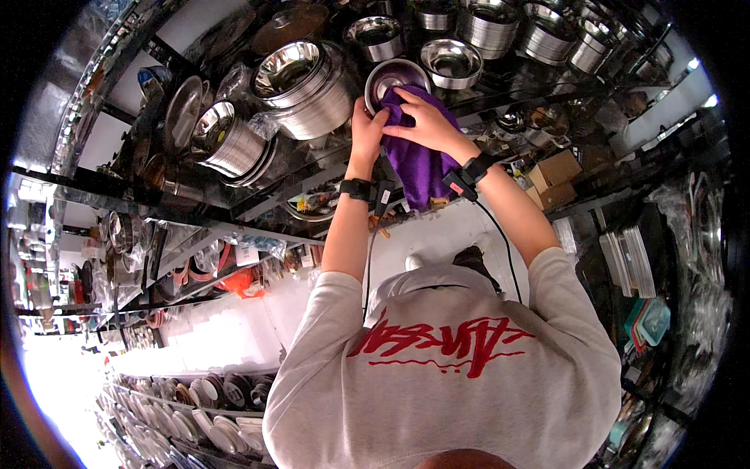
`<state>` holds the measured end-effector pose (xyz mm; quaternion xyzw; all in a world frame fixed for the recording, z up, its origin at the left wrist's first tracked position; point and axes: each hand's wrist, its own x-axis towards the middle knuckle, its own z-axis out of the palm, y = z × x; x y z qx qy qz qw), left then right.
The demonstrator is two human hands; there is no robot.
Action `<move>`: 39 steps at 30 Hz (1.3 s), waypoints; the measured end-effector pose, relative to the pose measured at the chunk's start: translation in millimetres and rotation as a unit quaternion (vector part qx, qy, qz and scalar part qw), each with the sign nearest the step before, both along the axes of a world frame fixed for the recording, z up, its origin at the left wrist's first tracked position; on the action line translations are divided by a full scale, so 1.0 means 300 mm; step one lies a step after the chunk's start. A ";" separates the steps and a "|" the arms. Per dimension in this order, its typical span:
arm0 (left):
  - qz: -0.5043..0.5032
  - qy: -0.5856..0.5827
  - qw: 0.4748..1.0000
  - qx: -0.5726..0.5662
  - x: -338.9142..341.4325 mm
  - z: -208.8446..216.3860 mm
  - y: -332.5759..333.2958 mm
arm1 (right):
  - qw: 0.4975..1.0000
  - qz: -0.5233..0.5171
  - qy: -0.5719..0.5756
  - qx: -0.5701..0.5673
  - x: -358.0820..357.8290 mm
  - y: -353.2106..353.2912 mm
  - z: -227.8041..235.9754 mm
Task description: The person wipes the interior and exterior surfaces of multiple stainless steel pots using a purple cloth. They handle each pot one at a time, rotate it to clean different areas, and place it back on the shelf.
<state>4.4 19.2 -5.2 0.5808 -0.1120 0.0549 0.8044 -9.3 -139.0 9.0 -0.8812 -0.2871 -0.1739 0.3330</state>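
Observation:
A shiny steel bowl [379,80] is tilted toward me at the edge of the shelf. My left hand [367,134] grips its lower left rim, thumb pointing toward the right hand. Over the bowl's right side lies a purple cloth [420,173], its loose end hanging down below the shelf edge. My right hand [431,130] is closed on this cloth and presses it against the bowl's inside, with the fingertips near the bowl's centre. Part of the bowl is hidden behind the cloth and fingers.
Left of the bowl stands a tall stack of steel bowls [308,109], with a smaller stack [234,144] beside it. Behind and right are more steel bowls [451,64] and stacks [488,31]. Cardboard boxes [556,173] sit on a lower shelf. Cables hang from both wristbands.

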 end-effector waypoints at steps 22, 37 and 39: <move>0.030 0.044 0.998 -0.032 0.019 -0.039 0.006 | 0.857 -0.158 0.275 0.407 -0.042 -0.278 0.046; 0.031 0.049 0.998 0.005 0.008 -0.026 0.015 | 0.719 -0.111 0.343 0.594 -0.088 -0.342 -0.049; 0.027 0.048 0.997 -0.049 0.007 -0.027 0.009 | 0.587 -0.030 0.435 0.682 -0.097 -0.379 -0.077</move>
